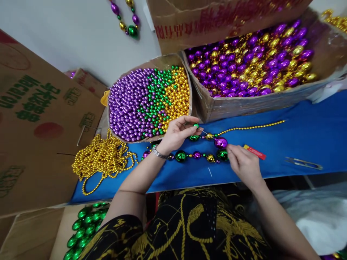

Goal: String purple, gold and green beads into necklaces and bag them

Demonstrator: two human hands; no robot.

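My left hand (pixel 177 133) pinches a small green bead (pixel 195 125) at the tip of a thin needle (pixel 205 133). My right hand (pixel 243 163) holds the strand just beside a large purple bead (pixel 221 142). A string of large green, purple and gold beads (pixel 195 155) lies on the blue cloth (pixel 303 137) below both hands. A thin chain of small gold beads (pixel 252 127) runs off to the right from the purple bead.
A box of small purple, green and gold beads (pixel 148 101) sits behind my left hand. A bigger box of large purple and gold beads (pixel 252 59) stands at the right. A heap of gold bead chain (pixel 101 159), snips (pixel 303 163), a red item (pixel 255 152) and green beads (pixel 85 225) lie nearby.
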